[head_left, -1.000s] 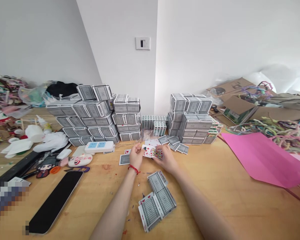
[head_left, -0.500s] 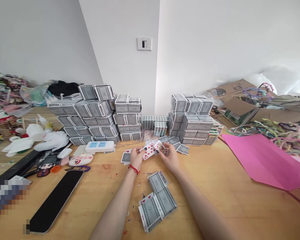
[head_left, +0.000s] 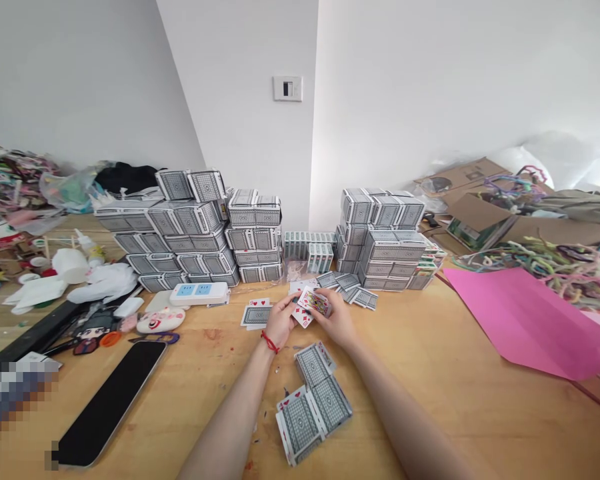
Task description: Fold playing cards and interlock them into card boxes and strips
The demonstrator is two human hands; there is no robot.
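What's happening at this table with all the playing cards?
A person is handling cards with both hands: the left hand holds a diamond card, and the right hand holds a face card partly over it. A card cluster, backs mostly up, lies on the table nearer the person. Beyond the hands, patterned blocks stand in a left stack and a right stack, with loose cards beside the right one.

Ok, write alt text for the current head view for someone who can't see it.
A person's left hand and right hand hold face-up playing cards over a wooden table. Stacked card-covered blocks stand behind; a phone lies at left, a pink sheet at right.
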